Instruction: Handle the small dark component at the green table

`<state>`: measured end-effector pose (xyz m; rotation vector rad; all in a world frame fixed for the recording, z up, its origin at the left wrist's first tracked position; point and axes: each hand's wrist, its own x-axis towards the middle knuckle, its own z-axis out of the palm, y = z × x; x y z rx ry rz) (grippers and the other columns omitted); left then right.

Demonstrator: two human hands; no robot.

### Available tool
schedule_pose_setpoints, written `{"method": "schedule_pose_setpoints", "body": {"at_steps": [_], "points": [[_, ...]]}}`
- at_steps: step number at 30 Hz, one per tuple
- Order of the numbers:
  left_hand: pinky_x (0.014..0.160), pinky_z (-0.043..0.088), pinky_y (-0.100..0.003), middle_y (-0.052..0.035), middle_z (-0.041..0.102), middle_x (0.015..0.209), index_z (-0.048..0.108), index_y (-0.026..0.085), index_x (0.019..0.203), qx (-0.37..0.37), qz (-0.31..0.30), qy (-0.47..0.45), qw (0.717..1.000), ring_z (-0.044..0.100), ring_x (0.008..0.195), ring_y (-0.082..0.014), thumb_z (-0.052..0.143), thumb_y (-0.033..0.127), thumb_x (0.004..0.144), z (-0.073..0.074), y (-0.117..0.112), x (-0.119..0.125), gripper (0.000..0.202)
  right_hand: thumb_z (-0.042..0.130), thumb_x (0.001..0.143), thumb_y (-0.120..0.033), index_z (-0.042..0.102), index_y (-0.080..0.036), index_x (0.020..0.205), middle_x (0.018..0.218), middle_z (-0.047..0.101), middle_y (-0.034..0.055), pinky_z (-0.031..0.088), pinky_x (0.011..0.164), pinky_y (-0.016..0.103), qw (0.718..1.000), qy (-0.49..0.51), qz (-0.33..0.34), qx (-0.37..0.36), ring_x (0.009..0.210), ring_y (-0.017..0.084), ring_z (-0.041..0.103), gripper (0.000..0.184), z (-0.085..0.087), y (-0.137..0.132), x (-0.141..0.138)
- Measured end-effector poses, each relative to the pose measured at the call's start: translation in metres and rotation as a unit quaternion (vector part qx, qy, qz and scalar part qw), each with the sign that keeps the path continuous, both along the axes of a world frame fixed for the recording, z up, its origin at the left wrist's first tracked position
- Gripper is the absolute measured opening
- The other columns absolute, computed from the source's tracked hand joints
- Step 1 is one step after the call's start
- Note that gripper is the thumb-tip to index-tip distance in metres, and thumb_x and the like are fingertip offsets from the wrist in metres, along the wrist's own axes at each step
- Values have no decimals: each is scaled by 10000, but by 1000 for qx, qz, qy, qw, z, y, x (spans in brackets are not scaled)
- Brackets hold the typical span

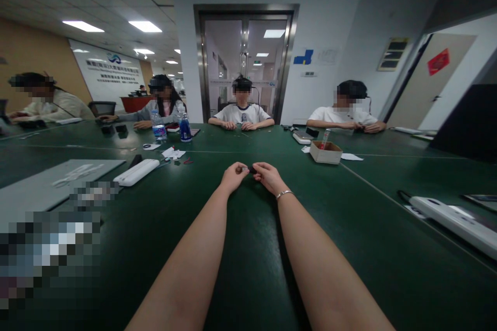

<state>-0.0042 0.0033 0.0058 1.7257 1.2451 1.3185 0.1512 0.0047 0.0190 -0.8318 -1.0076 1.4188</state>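
Both arms stretch forward over the dark green table [248, 279], and the hands meet at mid-table. My left hand [234, 178] pinches a small piece with a silvery end [244, 169], mostly covered by the fingers. A small black piece [252, 169] sits in the fingertips of my right hand [269, 177], which wears a silvery bracelet [284, 194] at the wrist. The two pieces lie end to end between the hands; whether they are joined I cannot tell. Their exact kind is too small to make out.
Left of my hands lie a white power strip [139, 171], paper scraps [173, 153] and a grey board [58, 178]. Two bottles [185, 128] stand farther back. To the right are a small box [325, 153] and another white power strip [452, 220]. Several people sit across the table.
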Motion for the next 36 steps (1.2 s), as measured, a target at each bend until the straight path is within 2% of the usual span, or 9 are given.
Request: {"method": "schedule_pose_setpoints", "body": {"at_steps": [4, 9, 12, 16, 20, 24, 28, 32, 36], "points": [[598, 431, -253, -27, 633, 727, 619, 180, 836, -36, -9, -17, 999, 546, 580, -121, 480, 460, 840, -1, 3, -1, 313, 805, 657, -175, 629, -110, 780, 644, 610, 27, 433, 411, 148, 1000, -20, 20, 6, 484, 77, 547, 225, 0, 1, 1], [626, 440, -230, -38, 655, 826, 614, 175, 931, -34, 15, -29, 999, 581, 665, -118, 572, 364, 800, 2, 4, 0, 234, 821, 632, -182, 626, -104, 773, 617, 605, 21, 432, 408, 143, 1000, -10, 15, 4, 478, 79, 549, 253, -1, 0, 1], [542, 410, -225, -28, 625, 688, 609, 160, 959, -89, 11, -25, 996, 540, 541, -110, 418, 401, 881, 3, 4, 2, 317, 825, 622, -181, 625, -103, 773, 609, 604, 22, 437, 413, 147, 1000, -2, 13, 2, 481, 85, 555, 263, -1, 0, 1], [555, 402, -208, -15, 598, 706, 604, 168, 1003, -67, 5, -31, 997, 547, 609, -110, 476, 282, 847, 3, 5, 2, 231, 819, 631, -173, 629, -104, 770, 614, 607, 27, 440, 418, 149, 1000, -5, 14, -1, 485, 87, 558, 245, -1, 0, 1], [534, 373, -225, -2, 550, 625, 613, 160, 963, -68, 7, -19, 997, 497, 554, -114, 413, 354, 877, 1, 5, 1, 292, 810, 649, -174, 633, -106, 775, 630, 612, 32, 444, 427, 154, 1000, -5, 24, 6, 491, 86, 557, 227, -1, 1, 1], [594, 391, -227, -4, 578, 692, 615, 172, 968, -38, 20, -13, 999, 525, 624, -118, 502, 309, 831, -1, 5, 1, 224, 810, 651, -178, 635, -107, 783, 636, 611, 37, 441, 431, 160, 1000, -6, 25, 7, 499, 92, 559, 231, -3, 1, 2], [591, 393, -239, -2, 569, 636, 619, 171, 973, -49, 8, -8, 999, 518, 593, -125, 419, 337, 872, -3, 8, 0, 279, 810, 652, -185, 638, -110, 790, 636, 607, 33, 448, 446, 163, 999, -5, 31, 9, 510, 93, 561, 234, -4, 2, 2], [584, 394, -229, -19, 602, 728, 610, 170, 999, -52, 0, -31, 998, 551, 658, -130, 473, 302, 837, -3, 8, 1, 250, 812, 649, -191, 638, -110, 792, 643, 608, 32, 452, 456, 164, 999, -7, 34, 8, 516, 92, 561, 239, -4, 3, 3], [578, 395, -239, -9, 580, 646, 617, 167, 981, -50, 0, -15, 999, 531, 603, -130, 420, 346, 866, -2, 7, 1, 290, 812, 649, -191, 638, -109, 800, 657, 615, 37, 454, 457, 165, 999, -11, 35, 9, 513, 90, 560, 244, -4, 3, 3]]}}
